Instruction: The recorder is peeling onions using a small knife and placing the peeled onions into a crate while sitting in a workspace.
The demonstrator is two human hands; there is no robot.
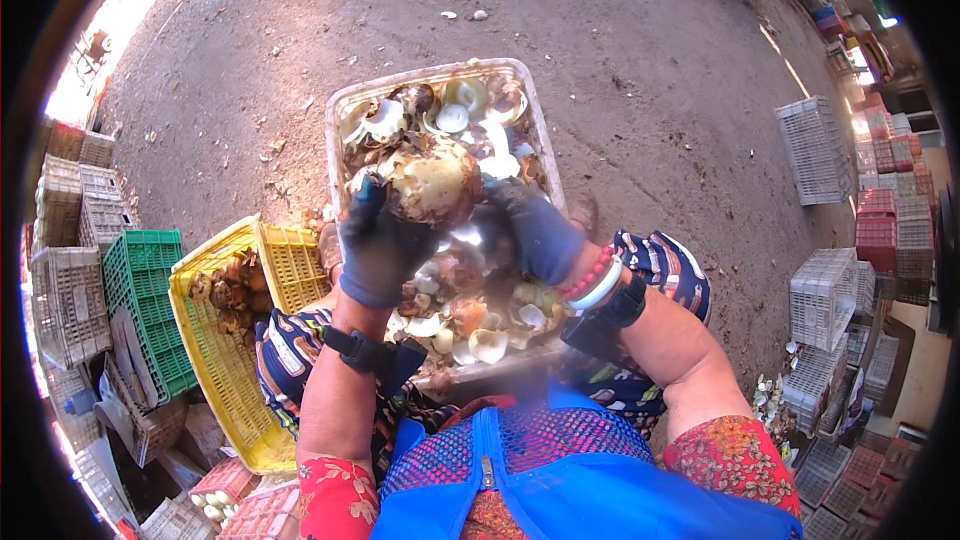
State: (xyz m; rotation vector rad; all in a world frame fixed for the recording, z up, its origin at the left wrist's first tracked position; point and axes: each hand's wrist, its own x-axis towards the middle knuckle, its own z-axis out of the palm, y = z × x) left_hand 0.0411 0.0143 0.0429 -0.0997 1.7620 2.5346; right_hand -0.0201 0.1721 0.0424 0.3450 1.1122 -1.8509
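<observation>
A large cream-and-brown bulb with ragged, dirt-stained outer layers is raised over a pale plastic crate. My left hand, in a dark blue glove, grips it from the near left side, thumb up against it. My right hand, gloved alike, is close to the bulb's right side. Motion smears its fingers, so what they hold, if anything, is unclear. A narrow white piece shows just beyond my right fingers. Curved white scales and brown peelings fill the crate between my knees.
A yellow basket with several brown bulbs stands at my left, beside a green crate. Stacked crates line the right side. A red crate holding white pieces lies at lower left. Scraps dot the dirt floor.
</observation>
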